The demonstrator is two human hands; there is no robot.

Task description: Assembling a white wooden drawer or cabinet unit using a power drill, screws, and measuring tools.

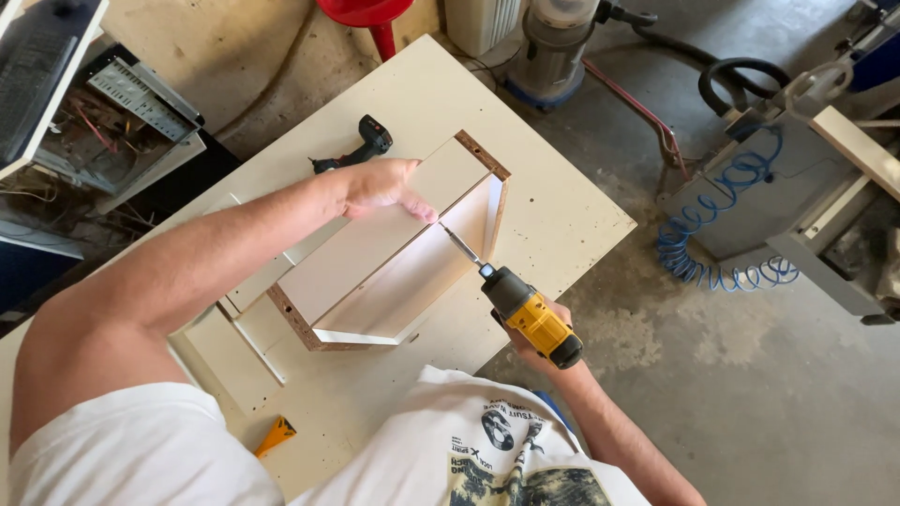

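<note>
Across the middle of the pale worktable (562,211) stands a white laminated chipboard box frame (394,253), raw brown particle core showing at its cut ends. It looks stiff and fairly heavy, slick on its faces, likely to chip at the edges; best steadied by pressing on a top edge. Left hand (380,183) does just that, clamped flat over the upper panel. Right hand (539,342), off the near edge, grips a yellow-and-black cordless drill (530,314), its bit angled into the frame's inner corner. Toward the far edge lies a second, dark drill (361,145). Smallest, by the near-left edge: an orange wedge (275,434).
</note>
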